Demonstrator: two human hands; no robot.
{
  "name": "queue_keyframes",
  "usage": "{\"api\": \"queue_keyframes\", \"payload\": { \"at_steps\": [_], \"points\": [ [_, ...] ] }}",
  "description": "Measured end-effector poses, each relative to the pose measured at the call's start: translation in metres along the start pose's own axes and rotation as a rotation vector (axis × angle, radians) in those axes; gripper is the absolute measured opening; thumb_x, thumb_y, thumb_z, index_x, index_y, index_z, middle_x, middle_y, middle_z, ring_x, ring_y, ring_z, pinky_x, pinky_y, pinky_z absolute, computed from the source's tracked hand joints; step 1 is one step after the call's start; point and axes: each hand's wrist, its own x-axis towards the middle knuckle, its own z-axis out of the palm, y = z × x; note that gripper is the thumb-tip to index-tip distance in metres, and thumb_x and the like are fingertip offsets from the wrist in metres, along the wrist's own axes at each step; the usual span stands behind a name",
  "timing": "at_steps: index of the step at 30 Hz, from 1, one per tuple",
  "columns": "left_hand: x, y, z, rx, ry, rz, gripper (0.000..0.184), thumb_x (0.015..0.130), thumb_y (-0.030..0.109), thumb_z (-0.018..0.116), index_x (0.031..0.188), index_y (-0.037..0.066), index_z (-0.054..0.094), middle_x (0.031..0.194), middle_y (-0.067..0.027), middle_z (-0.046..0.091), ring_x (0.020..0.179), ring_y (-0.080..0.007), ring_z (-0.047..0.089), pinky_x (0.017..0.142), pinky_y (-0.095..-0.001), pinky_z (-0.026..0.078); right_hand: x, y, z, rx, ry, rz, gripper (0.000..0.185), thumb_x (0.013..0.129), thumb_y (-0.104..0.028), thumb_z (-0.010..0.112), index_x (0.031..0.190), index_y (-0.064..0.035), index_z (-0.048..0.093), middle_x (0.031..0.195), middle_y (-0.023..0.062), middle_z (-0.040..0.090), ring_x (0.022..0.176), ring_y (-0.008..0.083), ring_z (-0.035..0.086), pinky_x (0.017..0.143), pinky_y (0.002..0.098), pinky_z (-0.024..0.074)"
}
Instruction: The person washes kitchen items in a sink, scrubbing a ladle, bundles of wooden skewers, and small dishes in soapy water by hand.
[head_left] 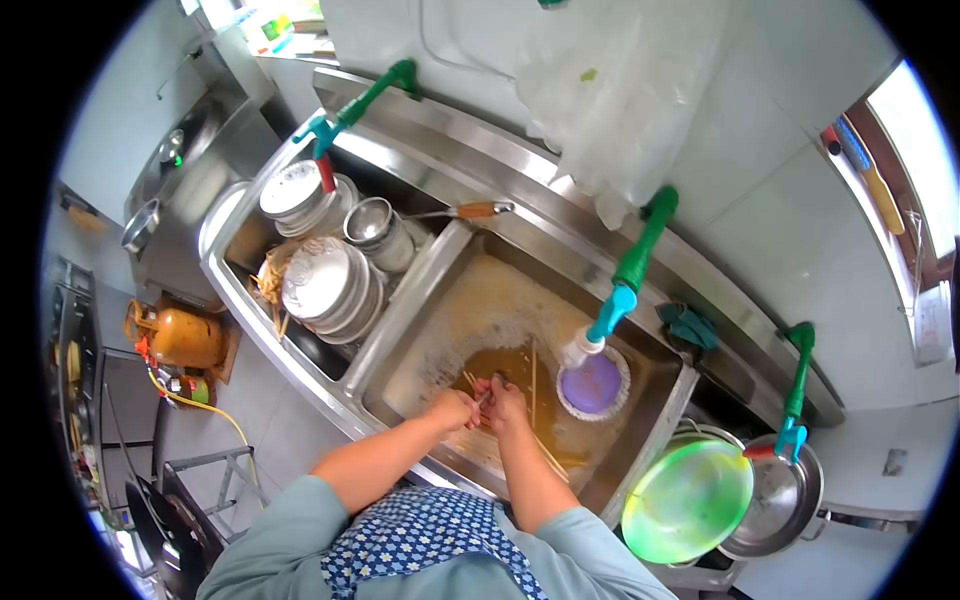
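Both hands are close together over the brown, foamy water in the middle basin of the steel sink (380,345). My left hand (455,410) is closed round a small, thin object that I cannot make out. Beside it, my right hand (507,402) has its fingers curled, also gripping something too small to name. Thin sticks (533,385) like chopsticks lie in the water around my right hand. A purple round item with a pale rim (591,384) sits in the water to the right, below a green tap (632,262).
Stacked plates (318,280) and metal cups (372,222) fill the left basin. A ladle (475,210) lies on the back ledge. At right are a green basin (690,498) and a steel pot (778,500). An orange gas cylinder (185,335) stands on the floor at left.
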Motion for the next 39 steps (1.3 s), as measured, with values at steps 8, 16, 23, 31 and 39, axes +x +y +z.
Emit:
{"api": "queue_keyframes", "payload": {
  "at_steps": [8,16,23,31,39],
  "points": [
    [-0.091,0.069,-0.077,-0.081,0.227,0.243,0.021,0.095,0.012,0.047,0.092,-0.001,0.064,0.072,-0.0080,0.065,0.063,-0.0143,0.061,0.058,-0.0285,0.049,-0.017,-0.029,-0.035,-0.659,0.146,-0.457,0.027,0.098,-0.027,0.052,0.107,-0.0025,0.055,0.091,0.0139,0.065,0.069,0.0245,0.063,0.064,0.0356,0.0515],
    [-0.070,0.082,-0.173,0.155,0.700,0.445,0.022,0.098,0.018,0.048,0.101,-0.001,0.059,0.073,-0.0065,0.061,0.068,-0.0167,0.058,0.065,-0.0308,0.047,-0.040,-0.059,-0.024,-1.314,0.381,-0.862,0.024,0.088,-0.012,0.058,0.107,0.0015,0.056,0.102,0.0234,0.058,0.097,0.0423,0.053,0.085,0.0473,0.0423],
    [-0.082,0.052,-0.252,-0.292,1.047,0.393,0.021,0.098,0.015,0.044,0.108,0.002,0.057,0.077,-0.0070,0.062,0.066,-0.0153,0.055,0.062,-0.0323,0.046,-0.034,-0.026,-0.038,-1.286,0.416,-0.974,0.028,0.083,-0.010,0.061,0.107,0.0024,0.055,0.103,0.0244,0.055,0.100,0.0427,0.051,0.087,0.0493,0.0401],
    [-0.083,0.063,-0.272,0.499,1.645,0.704,0.048,0.089,0.018,0.064,0.126,-0.004,0.043,0.117,-0.0207,0.050,0.115,-0.0323,0.049,0.102,-0.0424,0.037,-0.016,-0.013,-0.053,-1.395,0.520,-0.679,0.045,0.082,-0.023,0.069,0.114,0.0034,0.051,0.102,0.0288,0.060,0.098,0.0457,0.056,0.085,0.0490,0.0451],
    [-0.132,0.087,-0.141,0.489,0.922,0.909,0.048,0.087,0.009,0.061,0.131,-0.001,0.046,0.133,-0.0213,0.046,0.127,-0.0360,0.042,0.109,-0.0418,0.031,-0.021,0.007,-0.058,-1.363,-0.175,-0.213,0.049,0.084,-0.032,0.066,0.120,-0.0009,0.053,0.106,0.0296,0.063,0.101,0.0433,0.060,0.089,0.0468,0.0471]
  ]
}}
